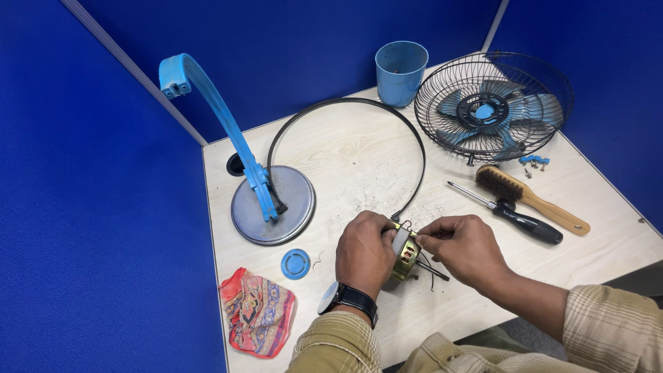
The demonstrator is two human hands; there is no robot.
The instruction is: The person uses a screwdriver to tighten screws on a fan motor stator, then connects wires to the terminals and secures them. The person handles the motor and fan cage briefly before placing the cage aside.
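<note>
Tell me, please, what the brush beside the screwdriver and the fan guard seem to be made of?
The brush looks like pale, unpainted wood: its handle is tan and matt, with dark bristles at the head. The fan guard seems to be thin metal wire with a dark finish; its fine spokes suggest this, though coated wire cannot be ruled out.

Both hands meet at the near middle of the table, the left hand and right hand closing around the small fan motor. At twelve o'clock a bare stretch of tabletop lies open inside the black ring band. Toward ten o'clock the round base with its tall blue arm blocks passage. At two o'clock the screwdriver and brush lie across the path, with the fan cage behind them. At eight o'clock the blue cap and patterned cloth sit near the left wrist. Blue partition walls close the left and far sides.
</note>
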